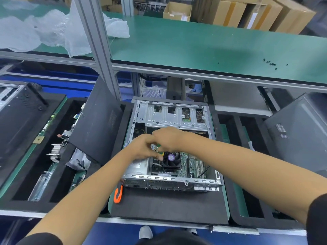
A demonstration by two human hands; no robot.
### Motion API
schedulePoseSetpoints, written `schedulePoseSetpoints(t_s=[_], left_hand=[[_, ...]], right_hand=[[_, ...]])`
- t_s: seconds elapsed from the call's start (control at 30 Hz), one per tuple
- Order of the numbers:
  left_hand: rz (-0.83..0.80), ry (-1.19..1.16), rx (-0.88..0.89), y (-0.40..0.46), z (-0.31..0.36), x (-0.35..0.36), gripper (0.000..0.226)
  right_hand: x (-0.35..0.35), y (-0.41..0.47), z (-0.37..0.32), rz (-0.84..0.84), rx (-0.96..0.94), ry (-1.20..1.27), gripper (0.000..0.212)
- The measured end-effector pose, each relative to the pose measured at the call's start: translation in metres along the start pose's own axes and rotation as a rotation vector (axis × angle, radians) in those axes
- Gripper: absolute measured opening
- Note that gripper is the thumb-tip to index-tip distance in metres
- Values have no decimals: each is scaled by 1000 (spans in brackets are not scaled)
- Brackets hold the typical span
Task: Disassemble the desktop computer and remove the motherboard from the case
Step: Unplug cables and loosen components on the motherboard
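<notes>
A: What kind of site?
B: Electronics teardown line. Green ESD-mat shelf [203,45] on aluminium framing [99,48], open PC case [169,147] on black foam pad [168,206].
A: Anything else?
B: Stacked cardboard boxes [256,13] behind, loose screws [270,64] on shelf.

Green shelf [203,45] w/ cardboard boxes [247,13]; alu post [99,41].

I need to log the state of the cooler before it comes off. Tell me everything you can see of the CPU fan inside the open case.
The CPU fan is a black, square-framed unit with dark blades and a round purple hub sticker. It lies flat, facing up, on the green motherboard in the near half of the silver computer case. It looks still mounted. The left hand reaches to its left edge, fingertips at the frame; the right hand works just behind it on something green, too hidden to identify.
</notes>
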State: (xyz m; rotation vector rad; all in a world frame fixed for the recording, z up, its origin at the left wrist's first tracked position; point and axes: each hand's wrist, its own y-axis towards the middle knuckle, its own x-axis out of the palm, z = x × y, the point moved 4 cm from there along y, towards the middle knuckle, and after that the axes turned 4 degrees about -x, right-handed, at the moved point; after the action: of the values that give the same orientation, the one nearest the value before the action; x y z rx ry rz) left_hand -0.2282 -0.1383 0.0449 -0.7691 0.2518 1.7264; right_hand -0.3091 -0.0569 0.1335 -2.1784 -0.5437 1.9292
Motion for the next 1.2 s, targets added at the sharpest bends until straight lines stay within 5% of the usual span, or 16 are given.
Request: schedulePoseSetpoints(t_s=[0.13,0.3,0.5,0.63,0.8,1.03,1.2], left_hand=[[-67,53,-66,5,-6,0,41],[-55,45,-45,6,-7,0,36],[32,60,-30,-2,-5,2,39],[55,161,-66,1,-1,3,69],[83,20,-64,-3,-3,4,59],[-101,-102,-85,3,0,-2,52],[-95,-145,-99,0,-1,-1,48]], right_hand=[[-5,-12,-6,-37,-275,-109,30],[-6,-14,-10,-3,-367,-225,30],[0,-6,-6,101,-116,11,36],[1,-3,2,84,73,-82,27],[2,1,-4,34,-10,51,21],[-4,-13,-11,16,-268,-36,32],[-2,-8,-11,31,-261,-83,35]])
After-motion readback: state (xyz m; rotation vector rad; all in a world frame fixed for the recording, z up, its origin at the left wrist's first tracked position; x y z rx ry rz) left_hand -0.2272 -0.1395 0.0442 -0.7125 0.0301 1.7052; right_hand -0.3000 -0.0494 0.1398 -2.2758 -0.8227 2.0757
